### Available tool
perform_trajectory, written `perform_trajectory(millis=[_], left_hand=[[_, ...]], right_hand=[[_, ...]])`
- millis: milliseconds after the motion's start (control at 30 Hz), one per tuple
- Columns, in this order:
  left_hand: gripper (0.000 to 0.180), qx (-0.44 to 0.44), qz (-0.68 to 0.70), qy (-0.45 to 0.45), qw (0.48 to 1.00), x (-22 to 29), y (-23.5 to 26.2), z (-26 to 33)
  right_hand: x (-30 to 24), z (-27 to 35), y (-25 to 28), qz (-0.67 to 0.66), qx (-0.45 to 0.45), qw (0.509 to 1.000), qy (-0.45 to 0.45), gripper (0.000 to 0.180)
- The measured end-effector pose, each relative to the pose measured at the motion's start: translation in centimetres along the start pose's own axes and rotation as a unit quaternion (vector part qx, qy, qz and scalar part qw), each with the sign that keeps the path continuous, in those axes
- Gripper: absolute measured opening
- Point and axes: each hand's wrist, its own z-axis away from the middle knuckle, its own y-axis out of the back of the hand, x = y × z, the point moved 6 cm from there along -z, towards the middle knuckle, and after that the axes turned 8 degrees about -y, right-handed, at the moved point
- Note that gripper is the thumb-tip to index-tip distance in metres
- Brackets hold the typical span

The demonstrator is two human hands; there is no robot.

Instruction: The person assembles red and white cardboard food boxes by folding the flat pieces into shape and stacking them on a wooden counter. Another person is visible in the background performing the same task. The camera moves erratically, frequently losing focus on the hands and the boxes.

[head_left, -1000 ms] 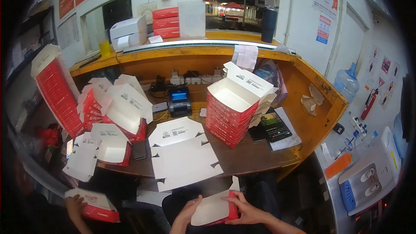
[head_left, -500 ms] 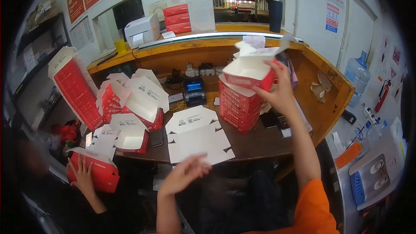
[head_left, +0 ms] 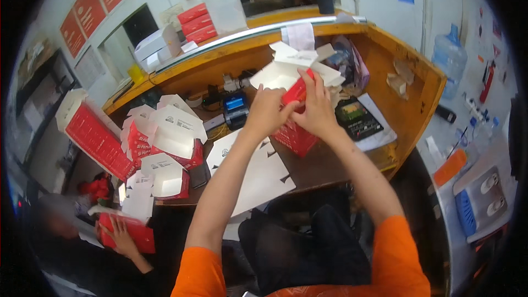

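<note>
Both my hands are at the top of a stack of red food boxes (head_left: 297,138) on the desk. My left hand (head_left: 266,111) and my right hand (head_left: 318,104) grip the near side of the topmost red-and-white carton (head_left: 278,76), its white inside and raised flaps facing up. My fingers are closed around its red edge and partly hide it. A flat white carton blank (head_left: 263,179) lies on the desk under my left forearm.
At left stand folded open cartons (head_left: 177,126) and a tall leaning stack of nested red boxes (head_left: 94,138). A co-worker's hand (head_left: 122,236) holds a red box at lower left. A card terminal (head_left: 235,109) sits behind the blank; a dark tablet-like item (head_left: 357,118) lies at right.
My left hand has risen from above the blank to join the right hand at the carton. The carton has come down onto the stack, and the view has tilted.
</note>
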Motion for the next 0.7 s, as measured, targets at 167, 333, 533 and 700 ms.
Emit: perform_trajectory(millis=[167,333,533,700], left_hand=[[0.037,-0.033,-0.033,0.016,0.999,-0.5,0.4,0.4],[0.035,-0.029,-0.045,0.021,0.998,-0.1,0.1,0.0],[0.028,0.014,-0.106,-0.011,0.994,0.5,-0.7,0.7],[0.059,-0.101,-0.121,0.03,0.987,1.7,-1.9,-1.2]], right_hand=[[0.7,1.4,1.4,-0.021,-0.085,0.996,-0.011,0.047],[1.8,1.0,0.6,-0.111,-0.147,0.982,0.045,0.012],[1.8,0.5,-0.1,-0.177,-0.145,0.97,0.077,0.009],[1.6,0.4,1.0,-0.039,-0.148,0.979,0.137,0.009]])
